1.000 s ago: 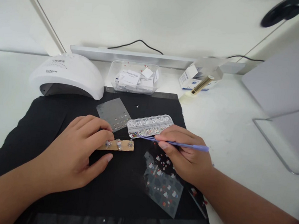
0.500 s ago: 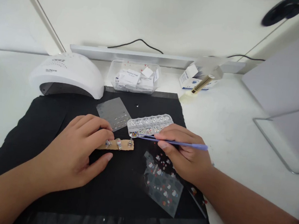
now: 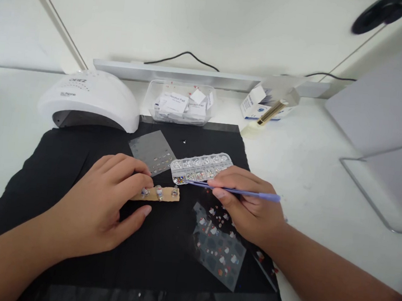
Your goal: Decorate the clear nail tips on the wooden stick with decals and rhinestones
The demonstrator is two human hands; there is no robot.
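My left hand (image 3: 109,203) rests on the black mat, its curled fingertips on the left part of a tan strip (image 3: 167,196) and its thumb apart below it. Small clear press-on nails (image 3: 159,193) with printed figures stand on the strip; its left end is hidden under my fingers. My right hand (image 3: 249,203) pinches purple tweezers (image 3: 247,192) between thumb and fingers. Their tip reaches the front-left compartment of a clear rhinestone case (image 3: 185,162), which holds coloured stones. Whether the tip grips a stone is too small to tell.
A patterned sticker sheet (image 3: 221,253) lies below my right hand, and another clear sheet (image 3: 151,147) lies behind the strip. At the back stand a white nail lamp (image 3: 95,96), a tub of alcohol pads (image 3: 149,99), a box (image 3: 249,105) and a gold-capped bottle (image 3: 272,112).
The tweezers' tip has shifted very slightly within the same corner of the case. My left hand and the strip stay in place.
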